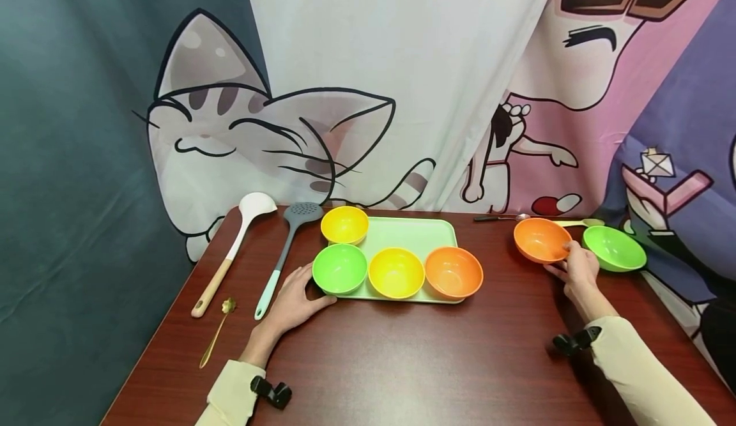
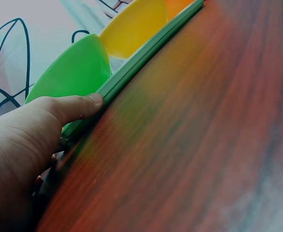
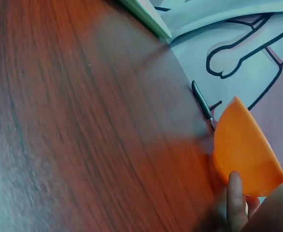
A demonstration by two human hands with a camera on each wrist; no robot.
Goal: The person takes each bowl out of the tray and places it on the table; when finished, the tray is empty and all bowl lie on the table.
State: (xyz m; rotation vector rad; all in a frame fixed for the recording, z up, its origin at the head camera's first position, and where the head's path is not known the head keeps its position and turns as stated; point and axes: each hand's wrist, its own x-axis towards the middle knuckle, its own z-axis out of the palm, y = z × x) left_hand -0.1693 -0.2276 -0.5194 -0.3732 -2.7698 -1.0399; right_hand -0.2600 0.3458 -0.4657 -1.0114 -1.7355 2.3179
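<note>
My left hand (image 1: pixel 294 299) grips the near left corner of a pale green tray (image 1: pixel 411 231), its thumb along the front rim in the left wrist view. Beside those fingers a green bowl (image 1: pixel 340 269) sits on the tray. A yellow bowl (image 1: pixel 396 273) and an orange bowl (image 1: pixel 453 273) continue that front row, and another yellow bowl (image 1: pixel 344 225) is behind, at the back left corner. On the right, my right hand (image 1: pixel 581 267) pinches a second orange bowl (image 1: pixel 542 240) by its side, thumb and fingers partly hidden. Just right of that hand stands a second green bowl (image 1: pixel 614 248).
Left of the tray lie a white ladle (image 1: pixel 244 234) with a wooden handle, a grey slotted turner (image 1: pixel 292 234) and a small gold spoon (image 1: pixel 218 330). A dark-handled utensil (image 1: pixel 494 218) and a yellowish one (image 1: pixel 583 222) lie along the back edge. Printed curtains (image 1: pixel 368 49) hang behind.
</note>
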